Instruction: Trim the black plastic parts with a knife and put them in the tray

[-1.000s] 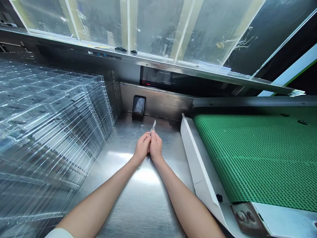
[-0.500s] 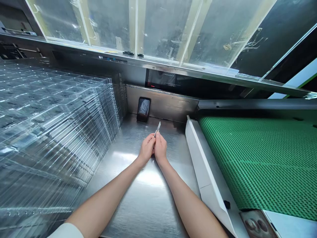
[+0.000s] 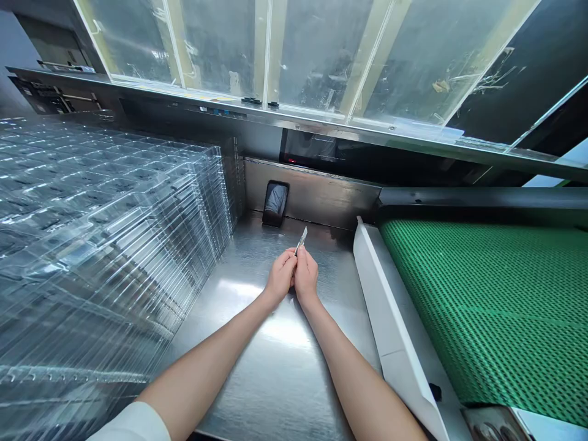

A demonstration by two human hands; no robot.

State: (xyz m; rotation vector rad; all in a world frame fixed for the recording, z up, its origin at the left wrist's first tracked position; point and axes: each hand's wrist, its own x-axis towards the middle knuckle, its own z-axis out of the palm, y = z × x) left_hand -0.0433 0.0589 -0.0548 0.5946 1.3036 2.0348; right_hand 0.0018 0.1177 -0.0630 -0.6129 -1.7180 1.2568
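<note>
My left hand (image 3: 280, 278) and my right hand (image 3: 306, 277) are pressed together over the steel table (image 3: 271, 367), fingers closed. Between them they pinch a small thin metal blade (image 3: 302, 239) that sticks up and away from the fingertips. A tall stack of clear plastic trays (image 3: 101, 245) stands just left of my left forearm. A dark phone (image 3: 275, 203) leans against the steel back wall beyond the blade.
A green mesh conveyor belt (image 3: 487, 306) runs on the right behind a white slanted side guard (image 3: 390, 318). Clear panels (image 3: 298, 55) and a metal ledge hang overhead at the back. A dark display strip (image 3: 321, 150) sits under the ledge.
Both hands stay joined on the blade. The view has shifted, so hands, phone and belt sit slightly further right in the picture.
</note>
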